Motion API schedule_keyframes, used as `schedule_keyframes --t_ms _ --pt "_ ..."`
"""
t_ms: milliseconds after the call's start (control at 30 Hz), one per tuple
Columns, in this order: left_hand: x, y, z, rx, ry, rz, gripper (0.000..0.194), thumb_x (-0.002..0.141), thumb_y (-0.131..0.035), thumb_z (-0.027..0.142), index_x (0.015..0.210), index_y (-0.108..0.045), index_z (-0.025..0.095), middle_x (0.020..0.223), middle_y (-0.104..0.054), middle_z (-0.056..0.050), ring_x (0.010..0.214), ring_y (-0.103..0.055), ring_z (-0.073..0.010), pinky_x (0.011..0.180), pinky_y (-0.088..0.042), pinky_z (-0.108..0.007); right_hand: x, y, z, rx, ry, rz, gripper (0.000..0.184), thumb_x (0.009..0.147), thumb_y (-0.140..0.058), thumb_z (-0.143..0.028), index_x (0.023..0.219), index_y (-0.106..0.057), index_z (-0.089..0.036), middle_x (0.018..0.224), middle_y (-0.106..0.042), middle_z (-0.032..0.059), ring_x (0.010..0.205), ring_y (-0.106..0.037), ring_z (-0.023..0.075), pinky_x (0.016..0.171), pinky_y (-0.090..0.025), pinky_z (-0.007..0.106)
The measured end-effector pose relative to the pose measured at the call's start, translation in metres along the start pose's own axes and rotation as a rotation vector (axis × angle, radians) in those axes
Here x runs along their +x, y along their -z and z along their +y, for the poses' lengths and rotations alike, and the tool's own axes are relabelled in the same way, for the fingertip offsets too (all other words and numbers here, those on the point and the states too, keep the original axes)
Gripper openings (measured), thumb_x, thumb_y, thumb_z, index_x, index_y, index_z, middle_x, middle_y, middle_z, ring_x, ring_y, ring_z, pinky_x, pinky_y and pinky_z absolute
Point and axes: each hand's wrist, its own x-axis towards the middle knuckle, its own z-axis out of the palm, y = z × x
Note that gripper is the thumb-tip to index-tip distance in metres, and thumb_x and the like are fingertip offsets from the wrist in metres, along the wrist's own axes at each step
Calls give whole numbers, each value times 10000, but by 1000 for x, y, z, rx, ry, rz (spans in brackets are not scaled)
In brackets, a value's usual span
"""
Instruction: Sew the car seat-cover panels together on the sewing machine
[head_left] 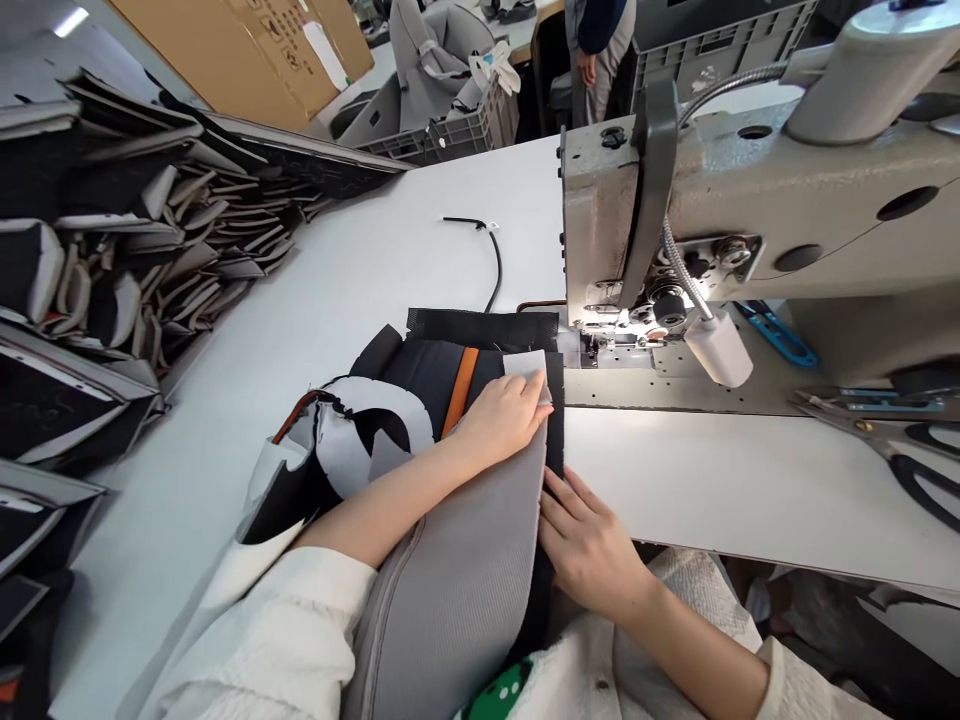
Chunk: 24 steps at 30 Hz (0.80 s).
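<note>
My left hand (499, 420) is closed on the edge of a grey ribbed fabric panel (465, 560), with thumb and fingertips pressed together beside a folded light-grey end. My right hand (596, 550) lies with fingers stretched out along the panel's right edge, touching the black fabric beneath it; its thumb is hidden. Under and beyond my left hand is dark fabric with an orange strip (460, 390) and a black mesh band (480, 328). White and black cut pieces (382, 410) bunch up to the left. The fabric's right edge lies close to the sewing machine's presser foot (590, 350).
The sewing machine (750, 210) stands at the right, with a white thread cone (885, 70). Blue thread snips (780, 335) and scissors (900, 450) lie right. A black cord (496, 260) is behind. Stacked fabric pieces (210, 220) line the left. A person (600, 50) stands behind.
</note>
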Motion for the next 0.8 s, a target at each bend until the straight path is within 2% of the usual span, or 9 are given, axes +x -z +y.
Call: schedule_keyframes --t_ms 100,167,233,300,333,433,567,667,800 --pt "-1 4 6 -107 -14 -31 462 959 -265 343 1299 -426 76 945 -594 -128 918 -569 -244 838 -449 -369 -1 -4 -3 -41 7 102 322 760 -523 -119 1055 -652 -110 1154 -628 134 1222 -467 300 1017 -419 472" --pt "3 7 8 -186 2 -26 445 956 -256 324 1298 -429 98 1101 -564 -144 965 -573 -227 838 -460 -339 -1 -5 -4 -53 2 147 277 771 -490 -71 965 -681 -121 1032 -668 120 1162 -517 291 1014 -425 472" --pt "11 11 10 -221 10 -44 456 951 -249 322 1334 -392 119 1351 -422 -159 1060 -557 -228 846 -464 -327 -1 -4 -5 -68 -1 161 253 771 -483 -51 894 -694 -120 946 -681 116 1103 -556 288 1012 -429 478" --pt "22 14 9 -212 17 -93 495 946 -252 364 1382 -333 146 1483 -273 -121 1150 -519 -247 878 -455 -339 -1 0 -5 -100 5 152 249 769 -483 -50 885 -696 -106 946 -680 129 1077 -571 288 1005 -440 470" --pt "28 16 8 -198 31 -123 520 941 -259 404 1399 -311 164 1496 -264 -97 1171 -508 -255 891 -450 -348 -2 2 -5 -120 12 149 256 767 -478 -50 892 -696 -99 960 -679 139 1074 -574 286 1001 -446 461" --pt "43 20 3 -131 88 -144 618 903 -312 526 1423 -282 194 1444 -383 -60 1176 -504 -276 907 -441 -373 -3 8 -3 -157 17 152 271 758 -465 -46 886 -699 -91 988 -677 153 1071 -580 278 998 -456 432" --pt "44 18 2 -12 113 -102 645 900 -312 535 1405 -337 134 1382 -462 -97 1141 -508 -315 904 -432 -415 -6 10 -2 -152 -7 160 287 786 -444 -69 922 -697 -80 990 -678 155 1087 -573 286 977 -476 419" --pt "34 13 7 -36 82 -97 610 936 -263 473 1408 -317 92 1425 -399 -124 1212 -454 -308 950 -409 -407 -7 9 -1 -125 -16 184 313 800 -424 -60 972 -685 -63 1008 -672 162 1098 -566 291 961 -487 418" --pt "24 7 16 -88 -64 -74 531 954 -253 364 1396 -317 78 1479 -291 -147 1209 -462 -272 967 -407 -380 -9 6 1 -96 -15 201 303 801 -428 -39 950 -690 -74 998 -674 154 1076 -575 298 945 -492 439"
